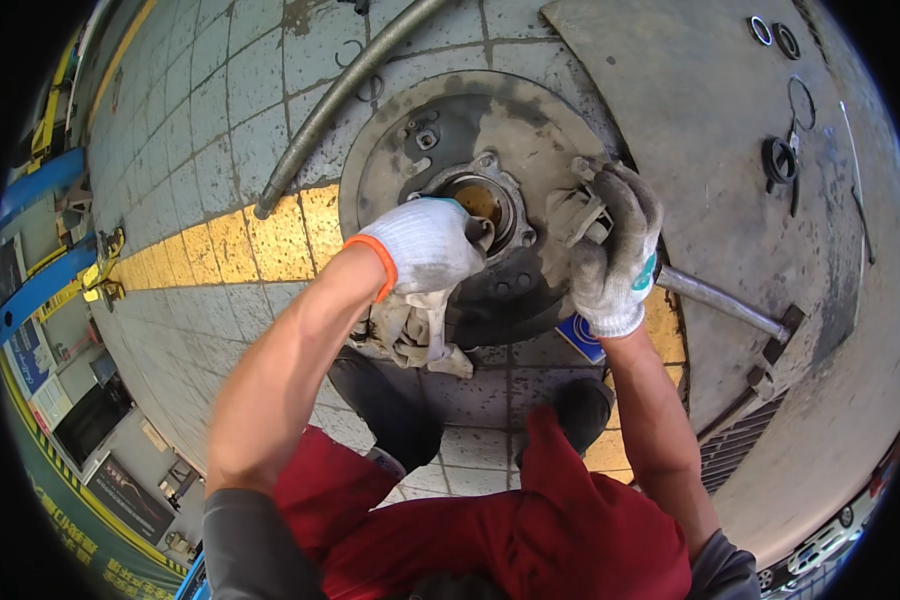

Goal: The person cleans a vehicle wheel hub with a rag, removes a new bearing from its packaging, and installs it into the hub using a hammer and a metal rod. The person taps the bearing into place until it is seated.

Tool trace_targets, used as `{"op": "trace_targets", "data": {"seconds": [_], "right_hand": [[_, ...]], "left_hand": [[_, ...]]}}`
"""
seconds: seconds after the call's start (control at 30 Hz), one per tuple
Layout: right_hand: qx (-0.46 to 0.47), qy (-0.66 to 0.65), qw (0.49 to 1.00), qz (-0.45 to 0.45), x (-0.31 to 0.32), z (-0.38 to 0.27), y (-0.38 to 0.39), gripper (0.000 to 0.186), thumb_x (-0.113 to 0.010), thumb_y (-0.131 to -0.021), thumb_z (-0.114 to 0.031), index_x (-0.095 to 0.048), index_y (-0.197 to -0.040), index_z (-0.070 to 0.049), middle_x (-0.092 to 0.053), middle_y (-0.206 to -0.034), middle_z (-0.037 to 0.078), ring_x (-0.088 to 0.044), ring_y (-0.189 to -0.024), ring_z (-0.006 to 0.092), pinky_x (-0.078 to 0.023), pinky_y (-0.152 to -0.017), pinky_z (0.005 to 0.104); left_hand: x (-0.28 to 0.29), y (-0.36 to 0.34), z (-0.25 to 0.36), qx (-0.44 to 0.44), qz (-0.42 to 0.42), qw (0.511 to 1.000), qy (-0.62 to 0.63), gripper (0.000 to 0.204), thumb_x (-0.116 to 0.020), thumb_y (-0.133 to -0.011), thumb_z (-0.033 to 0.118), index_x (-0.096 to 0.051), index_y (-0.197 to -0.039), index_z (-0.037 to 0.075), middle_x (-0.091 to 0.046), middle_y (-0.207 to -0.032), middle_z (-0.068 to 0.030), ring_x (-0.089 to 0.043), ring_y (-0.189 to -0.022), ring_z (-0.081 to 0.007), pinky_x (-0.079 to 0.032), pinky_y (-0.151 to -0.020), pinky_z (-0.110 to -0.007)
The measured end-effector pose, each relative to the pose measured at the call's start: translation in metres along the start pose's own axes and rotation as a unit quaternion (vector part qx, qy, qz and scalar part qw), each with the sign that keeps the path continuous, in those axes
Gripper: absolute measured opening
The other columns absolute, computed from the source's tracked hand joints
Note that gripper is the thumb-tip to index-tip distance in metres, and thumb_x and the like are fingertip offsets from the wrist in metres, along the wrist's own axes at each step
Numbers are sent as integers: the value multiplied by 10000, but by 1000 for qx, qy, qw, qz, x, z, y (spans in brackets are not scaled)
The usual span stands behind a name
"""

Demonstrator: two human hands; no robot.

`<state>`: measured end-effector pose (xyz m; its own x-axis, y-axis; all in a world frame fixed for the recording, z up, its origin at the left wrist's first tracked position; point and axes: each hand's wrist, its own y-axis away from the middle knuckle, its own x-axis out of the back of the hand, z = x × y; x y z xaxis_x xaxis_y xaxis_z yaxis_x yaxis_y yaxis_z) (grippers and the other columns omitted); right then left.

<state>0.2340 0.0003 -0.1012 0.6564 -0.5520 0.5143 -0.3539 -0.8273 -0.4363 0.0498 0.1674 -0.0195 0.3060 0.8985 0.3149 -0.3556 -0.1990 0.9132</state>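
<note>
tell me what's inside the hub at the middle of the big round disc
Inside the hub, a brownish-yellow surface shows. The gloved left hand covers the lower left part, so what lies there cannot be seen.

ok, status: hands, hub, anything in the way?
Left hand at hub, partly hiding its opening. Right hand by grey piece over disc. Rag bunched at disc's near-left edge.

I wear matt knit-cloth gloves point(425, 240); at mid-frame, the round plate point(515, 130) looks like dull, rough metal, the crumpled rag point(405, 330) matt cloth, the upper-left pipe point(345, 95) rough-skinned metal.
</note>
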Motion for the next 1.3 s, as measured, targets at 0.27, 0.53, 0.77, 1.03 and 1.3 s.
{"op": "trace_targets", "data": {"seconds": [0.27,0.53,0.77,1.03,1.3], "right_hand": [[-5,-14,1000,16,0,0,1,591,-754,-899,-311,-662,-1404,-19,-652,-1417,197,-608,-1309,422,-488,-1127,531],[12,-12,999,43,-4,-1,0,543,-714,-979,-364,-667,-1407,-34,-642,-1397,215,-628,-1272,432,-510,-1088,530],[22,-1,999,38,-3,-3,-1,523,-713,-988,-285,-638,-1439,-32,-635,-1407,219,-634,-1275,438,-522,-1081,524],[-21,-22,999,-10,9,-16,-5,535,-711,-961,-165,-622,-1465,-9,-619,-1437,238,-620,-1318,451,-513,-1121,524],[-28,1,998,-55,20,-14,-8,563,-671,-1003,-259,-609,-1493,10,-600,-1495,259,-587,-1378,467,-482,-1176,529]], "left_hand": [[-30,1,-3,-59,97,900,421,264,-774,-983,193,-789,-1110,-38,-770,-989,-17,-606,-902,-89,-528,-859,-303],[-22,88,-46,-47,215,865,450,417,-745,-1079,285,-715,-1321,-53,-767,-1066,-67,-705,-910,-117,-585,-856,-273],[9,289,-143,90,181,906,372,525,-679,-916,158,-675,-1375,-98,-749,-1226,-92,-685,-1080,-159,-547,-1008,-315],[-4,317,-244,307,341,870,-183,592,-736,-952,274,-668,-1465,-13,-817,-948,-156,-773,-757,-294,-602,-716,-409],[-41,168,-102,-53,420,904,-62,405,-787,-974,300,-758,-1345,140,-813,-1031,-143,-807,-883,-315,-644,-798,-422]]}}
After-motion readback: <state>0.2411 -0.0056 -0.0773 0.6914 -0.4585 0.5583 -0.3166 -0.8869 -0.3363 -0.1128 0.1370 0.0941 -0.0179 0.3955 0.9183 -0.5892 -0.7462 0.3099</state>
